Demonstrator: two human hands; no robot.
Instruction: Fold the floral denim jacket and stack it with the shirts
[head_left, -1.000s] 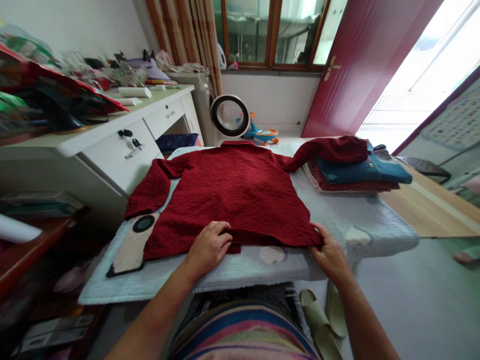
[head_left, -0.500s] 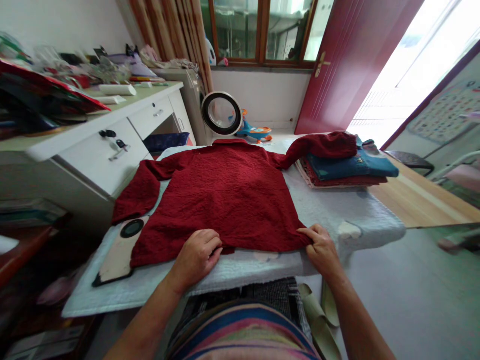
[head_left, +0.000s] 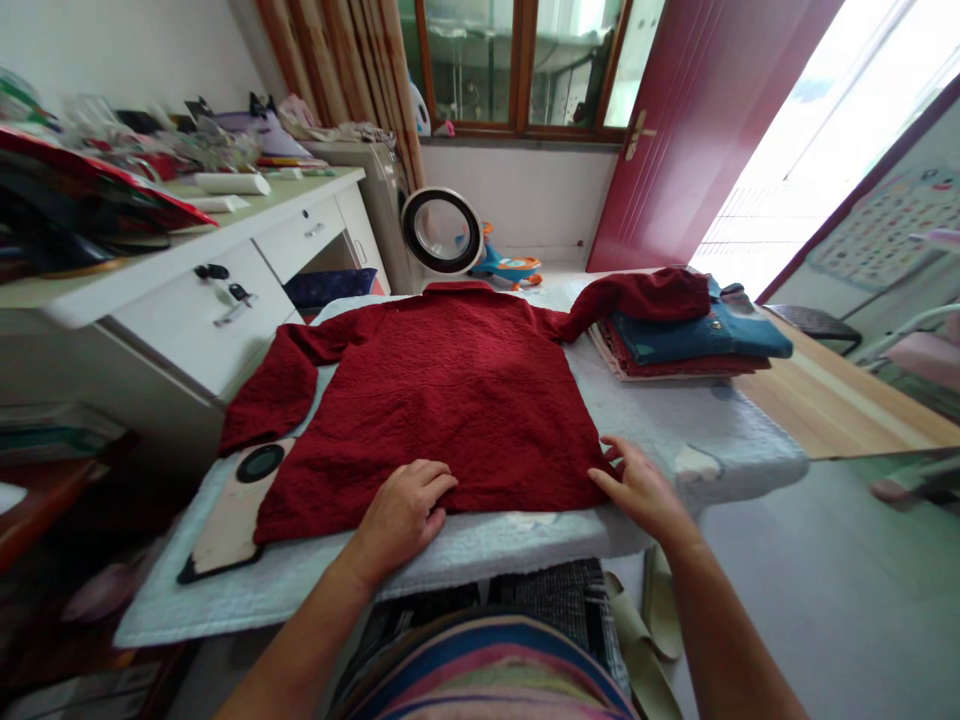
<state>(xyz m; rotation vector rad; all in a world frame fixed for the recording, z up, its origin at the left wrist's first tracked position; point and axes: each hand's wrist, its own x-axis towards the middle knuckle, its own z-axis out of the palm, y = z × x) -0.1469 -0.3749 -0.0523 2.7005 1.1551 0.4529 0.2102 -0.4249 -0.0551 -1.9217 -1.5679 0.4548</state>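
A dark red long-sleeved shirt (head_left: 457, 390) lies spread out, its collar on the far side and its hem toward me. My left hand (head_left: 409, 510) rests on the hem near the middle, fingers laid over the cloth. At the right corner of the hem, my right hand (head_left: 634, 490) has its thumb and fingers apart, the tips at the shirt's edge. The shirt's right sleeve (head_left: 645, 295) lies over a stack of folded clothes with a blue denim garment (head_left: 720, 335) on top. Its left sleeve (head_left: 274, 390) bends down toward the near left.
A pale quilted cover (head_left: 637, 410) lies under the shirt, with a beige patch and dark circle at left. White drawers (head_left: 202, 300) with a cluttered top stand on the left. Behind are an open-doored washing machine (head_left: 442, 230), a blue toy (head_left: 510, 268) and a red door (head_left: 690, 130).
My right hand has let go of the hem corner and spread its fingers. The hem lies flatter, and the bit of cloth sticking out beside my left hand no longer shows.
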